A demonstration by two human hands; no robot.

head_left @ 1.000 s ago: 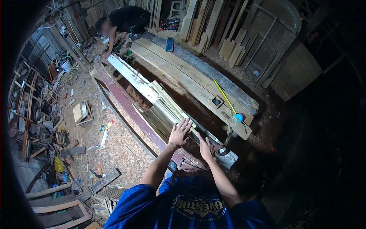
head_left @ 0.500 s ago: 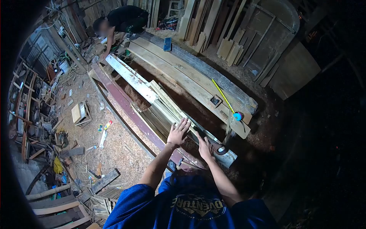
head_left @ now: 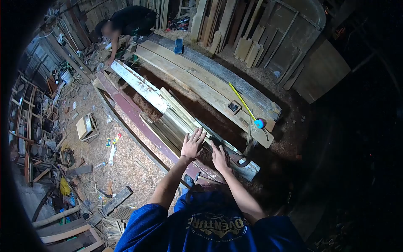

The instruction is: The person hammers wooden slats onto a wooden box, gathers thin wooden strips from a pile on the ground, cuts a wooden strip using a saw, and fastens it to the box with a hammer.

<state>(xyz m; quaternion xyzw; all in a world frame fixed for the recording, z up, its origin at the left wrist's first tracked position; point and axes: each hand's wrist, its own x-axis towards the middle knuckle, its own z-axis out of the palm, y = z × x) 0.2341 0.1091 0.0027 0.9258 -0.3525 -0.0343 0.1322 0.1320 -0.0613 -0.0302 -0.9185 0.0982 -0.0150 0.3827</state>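
Observation:
My left hand (head_left: 192, 145) lies with its fingers spread over the near ends of a bundle of thin wooden strips (head_left: 181, 111). Beside it, my right hand (head_left: 219, 158) has its fingers extended against the strips' near end; neither hand is wrapped around anything. The strips rest lengthwise between a white-painted board (head_left: 140, 86) and a maroon beam (head_left: 126, 101). Just right of my right hand is a handsaw's dark handle (head_left: 241, 160), on the near end of the pale board. Its blade is mostly hidden.
Long planks (head_left: 197, 77) lie to the right, carrying a yellow tape measure (head_left: 247, 106), a small square box (head_left: 233, 107) and a blue box (head_left: 179, 46). Another person (head_left: 130, 23) crouches at the far end, one hand by the white board. A wooden stool-like frame (head_left: 87, 128) stands left.
The view has shifted slightly. My right hand has moved a little left, nearer my left hand and the strip ends. My left hand stays on the strips.

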